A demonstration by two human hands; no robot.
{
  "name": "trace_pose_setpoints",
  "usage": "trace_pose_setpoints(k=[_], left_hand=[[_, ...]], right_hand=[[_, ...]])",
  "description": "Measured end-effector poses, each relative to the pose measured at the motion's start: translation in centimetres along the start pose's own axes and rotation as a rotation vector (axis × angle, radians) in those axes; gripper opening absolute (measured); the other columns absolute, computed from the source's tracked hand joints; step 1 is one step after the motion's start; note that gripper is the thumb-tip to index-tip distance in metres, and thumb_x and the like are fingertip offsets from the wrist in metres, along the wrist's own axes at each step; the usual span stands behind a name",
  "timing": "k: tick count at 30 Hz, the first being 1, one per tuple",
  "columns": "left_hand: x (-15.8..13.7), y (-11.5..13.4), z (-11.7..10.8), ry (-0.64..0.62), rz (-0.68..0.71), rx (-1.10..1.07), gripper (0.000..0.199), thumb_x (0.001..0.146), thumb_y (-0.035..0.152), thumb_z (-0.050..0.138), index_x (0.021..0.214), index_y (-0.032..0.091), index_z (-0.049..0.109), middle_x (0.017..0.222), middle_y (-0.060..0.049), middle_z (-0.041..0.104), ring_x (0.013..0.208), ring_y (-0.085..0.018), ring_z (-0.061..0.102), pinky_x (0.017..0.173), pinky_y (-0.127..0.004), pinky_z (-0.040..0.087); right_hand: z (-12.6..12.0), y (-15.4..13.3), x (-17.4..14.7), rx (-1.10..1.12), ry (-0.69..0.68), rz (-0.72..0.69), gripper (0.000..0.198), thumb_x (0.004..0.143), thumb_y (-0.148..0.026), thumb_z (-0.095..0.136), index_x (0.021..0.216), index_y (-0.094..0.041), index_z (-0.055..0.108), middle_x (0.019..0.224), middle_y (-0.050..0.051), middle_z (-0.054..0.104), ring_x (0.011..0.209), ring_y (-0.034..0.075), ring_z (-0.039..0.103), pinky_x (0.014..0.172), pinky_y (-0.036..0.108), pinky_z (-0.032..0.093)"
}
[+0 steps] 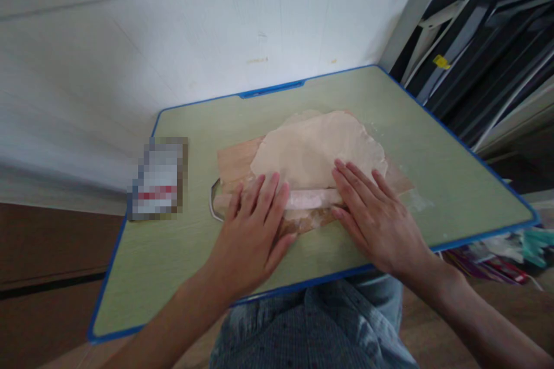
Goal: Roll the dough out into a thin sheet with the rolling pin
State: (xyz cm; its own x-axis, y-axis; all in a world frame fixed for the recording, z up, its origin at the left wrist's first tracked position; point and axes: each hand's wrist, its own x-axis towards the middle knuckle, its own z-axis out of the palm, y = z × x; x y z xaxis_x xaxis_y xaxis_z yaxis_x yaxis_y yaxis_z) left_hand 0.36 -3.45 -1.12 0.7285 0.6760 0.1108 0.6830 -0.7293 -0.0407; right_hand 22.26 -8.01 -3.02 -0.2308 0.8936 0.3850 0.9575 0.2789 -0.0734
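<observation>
Left hand (253, 225) is flat and open, fingers spread, palm down on the near left end of a rolling pin (309, 199). Right hand (372, 216) is doing the same on the other end, also open with fingers stretched out, not gripping anything. You only see the pale middle bit of the pin between the two hands, the rest is under the palms.

The pin sits across the near edge of a thin sheet of dough (318, 147), which is rolled out wide and kinda uneven round the rim. Fingertips of both hands touch the dough edge. The dough lies on a wooden board (234, 164) that pokes out on the left side, with a metal handle loop at its near left corner. A bit of flour dusts the surface to the right of the board.

All of it is on a green desk (454, 184) with blue trim, pushed up to a white wall. A small pack (158, 187) sits near the desk's left edge, blurred so no idea what it says. Dark panels (485, 52) lean at the right.
</observation>
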Motion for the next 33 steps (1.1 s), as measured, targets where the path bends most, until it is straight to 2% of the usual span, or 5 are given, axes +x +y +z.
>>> trace_pose_setpoints(k=[6,10,18,23,33], left_hand=[[8.2,-4.5,-0.1,-0.113,-0.09,-0.068,0.053,0.099,0.039,0.015,0.143,0.016,0.034,0.15,-0.011,0.032,0.141,-0.025,0.022,0.112,-0.045,0.022],[10.3,-5.4,0.3,-0.116,-0.131,-0.083,0.055,0.1,0.04,0.013,0.142,0.013,0.036,0.148,-0.013,0.036,0.139,-0.026,0.026,0.111,-0.043,0.024],[4.7,-2.9,-0.6,-0.086,-0.107,-0.105,0.056,0.098,0.037,0.014,0.139,0.008,0.038,0.146,-0.011,0.04,0.136,-0.024,0.033,0.112,-0.044,0.024],[1.7,-1.5,-0.5,0.008,-0.135,-0.108,0.059,0.096,0.041,0.017,0.139,0.006,0.037,0.145,-0.014,0.04,0.135,-0.028,0.035,0.11,-0.05,0.021],[-3.9,2.2,0.0,0.172,-0.142,-0.081,0.054,0.096,0.04,0.029,0.135,0.003,0.041,0.14,-0.016,0.046,0.131,-0.03,0.038,0.11,-0.046,0.015]], right_hand=[[1.2,2.6,6.1,-0.078,-0.097,0.146,0.052,0.096,-0.032,0.022,0.129,-0.003,0.051,0.142,0.018,0.043,0.135,0.029,0.033,0.11,0.051,0.024],[1.3,2.8,7.0,-0.087,-0.162,0.189,0.052,0.095,-0.029,0.023,0.13,-0.001,0.05,0.141,0.018,0.044,0.135,0.029,0.034,0.108,0.05,0.028],[0.1,-1.2,2.0,-0.071,-0.028,0.119,0.05,0.095,-0.028,0.027,0.128,0.003,0.049,0.133,0.021,0.052,0.126,0.028,0.047,0.105,0.046,0.037],[0.1,-2.4,0.2,-0.076,0.052,0.085,0.047,0.094,-0.028,0.037,0.129,0.001,0.047,0.135,0.021,0.05,0.128,0.027,0.045,0.102,0.043,0.041],[-0.4,-3.2,-3.0,-0.027,0.064,0.005,0.044,0.092,-0.019,0.04,0.132,-0.001,0.043,0.137,0.019,0.049,0.131,0.028,0.041,0.1,0.046,0.041]])
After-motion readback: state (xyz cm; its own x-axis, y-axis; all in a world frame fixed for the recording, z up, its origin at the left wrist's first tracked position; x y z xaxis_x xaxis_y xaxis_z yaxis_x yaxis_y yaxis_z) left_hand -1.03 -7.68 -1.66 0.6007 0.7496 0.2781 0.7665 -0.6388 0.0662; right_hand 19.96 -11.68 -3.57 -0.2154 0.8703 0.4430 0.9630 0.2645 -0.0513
